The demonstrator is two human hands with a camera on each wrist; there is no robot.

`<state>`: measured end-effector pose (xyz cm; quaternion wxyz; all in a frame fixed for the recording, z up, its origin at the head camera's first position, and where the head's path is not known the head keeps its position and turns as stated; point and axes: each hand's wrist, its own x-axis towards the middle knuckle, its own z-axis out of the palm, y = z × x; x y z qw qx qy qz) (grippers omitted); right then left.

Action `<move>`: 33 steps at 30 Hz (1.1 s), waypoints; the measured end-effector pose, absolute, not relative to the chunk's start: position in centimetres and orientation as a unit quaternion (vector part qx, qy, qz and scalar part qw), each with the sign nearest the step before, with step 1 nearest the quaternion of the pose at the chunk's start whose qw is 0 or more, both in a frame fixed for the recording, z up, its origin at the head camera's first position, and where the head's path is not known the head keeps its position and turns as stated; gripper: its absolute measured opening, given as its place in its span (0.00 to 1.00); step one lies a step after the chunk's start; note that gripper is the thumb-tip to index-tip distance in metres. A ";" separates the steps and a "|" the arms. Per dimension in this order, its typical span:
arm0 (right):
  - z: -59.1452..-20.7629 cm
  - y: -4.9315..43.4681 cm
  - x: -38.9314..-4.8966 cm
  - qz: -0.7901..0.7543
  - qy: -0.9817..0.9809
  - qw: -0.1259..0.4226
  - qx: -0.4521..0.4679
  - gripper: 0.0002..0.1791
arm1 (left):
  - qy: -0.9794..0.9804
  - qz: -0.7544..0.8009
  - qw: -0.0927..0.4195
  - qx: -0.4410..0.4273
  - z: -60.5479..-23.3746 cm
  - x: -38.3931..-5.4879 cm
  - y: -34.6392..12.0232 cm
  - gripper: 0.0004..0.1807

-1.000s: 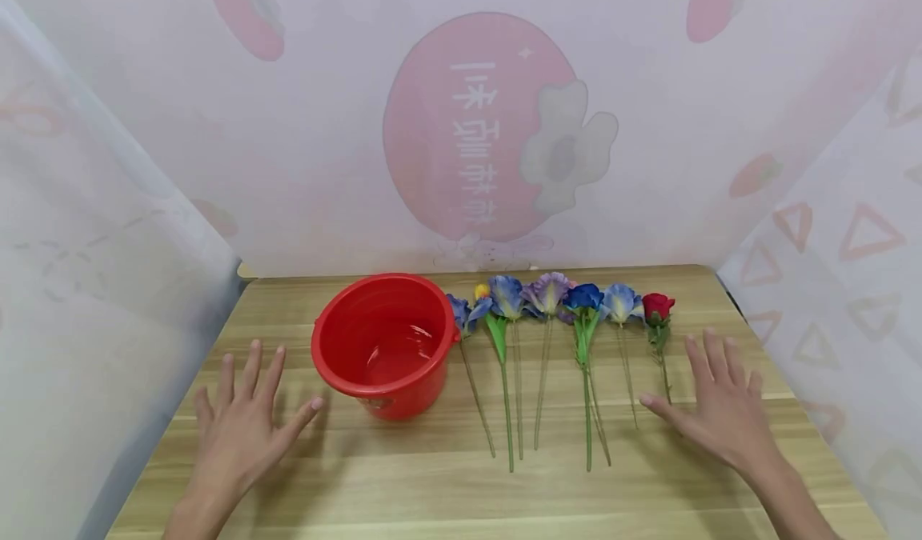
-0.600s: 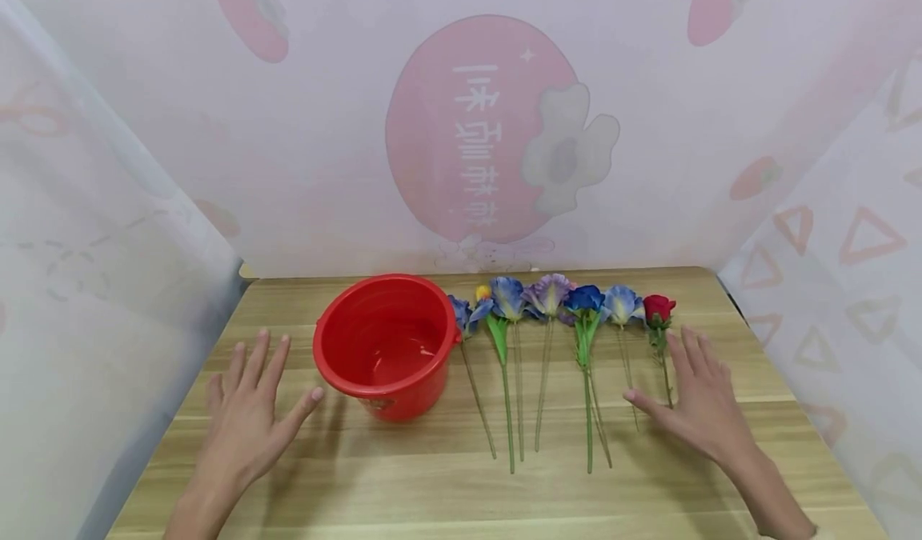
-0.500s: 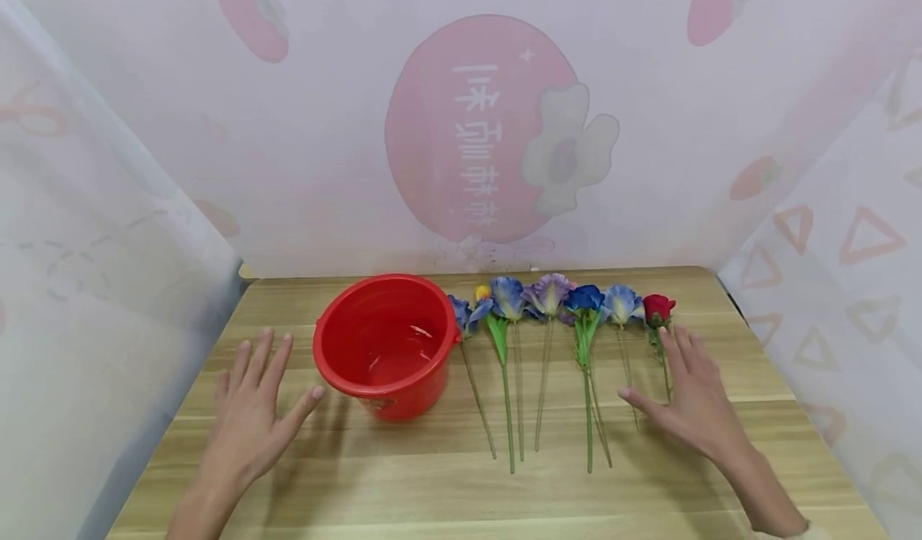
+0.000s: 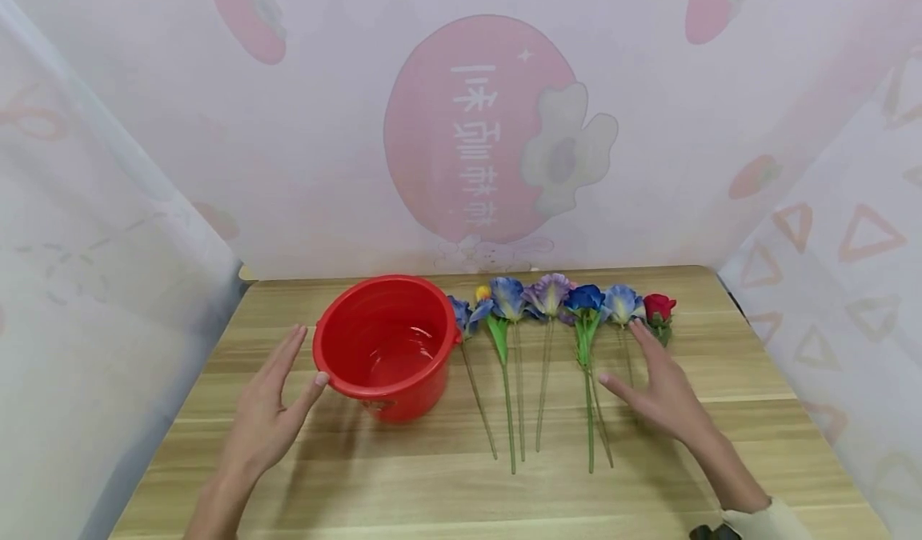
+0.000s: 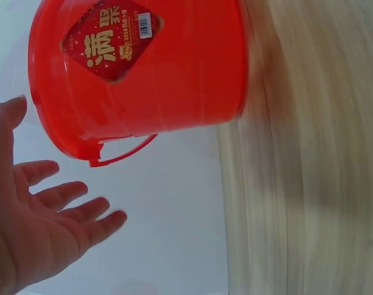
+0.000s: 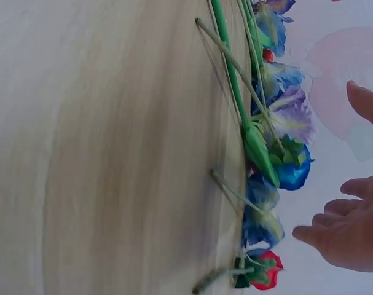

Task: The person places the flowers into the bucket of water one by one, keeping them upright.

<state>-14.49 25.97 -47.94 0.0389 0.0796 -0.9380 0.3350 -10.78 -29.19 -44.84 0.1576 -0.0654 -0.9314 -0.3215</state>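
Empty fingers extend: left hand [image 4: 265, 416] beside an upright, base-supported red plastic bucket [image 4: 414, 396], right hand [image 4: 661, 390] above artificial flowers [image 4: 550, 294] the table [image 4: 555, 500] supports.

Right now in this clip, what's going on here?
A person's left hand is beside the upright red bucket, fingers extended, not gripping it. The right hand hovers above stems near the red rose, holding nothing. The flowers lie in a row on the wooden table, to the right of the bucket; none has been picked up.
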 end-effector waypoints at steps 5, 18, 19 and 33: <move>-48.7 25.6 -15.3 0.382 -0.920 0.027 0.080 0.52 | -0.893 -0.403 0.182 -0.080 -45.2 -11.3 -28.9 0.39; -50.2 25.2 -17.0 0.498 -0.864 -0.018 0.065 0.46 | -0.788 -0.603 0.118 -0.035 -45.8 -11.8 -28.4 0.30; -50.3 25.3 -17.1 0.498 -0.865 -0.021 0.065 0.45 | -0.777 -0.617 0.116 -0.033 -45.8 -11.9 -28.4 0.30; -51.7 25.1 -19.2 0.560 -0.825 -0.058 0.044 0.34 | -0.762 -0.640 0.101 -0.012 -46.1 -12.2 -28.1 0.31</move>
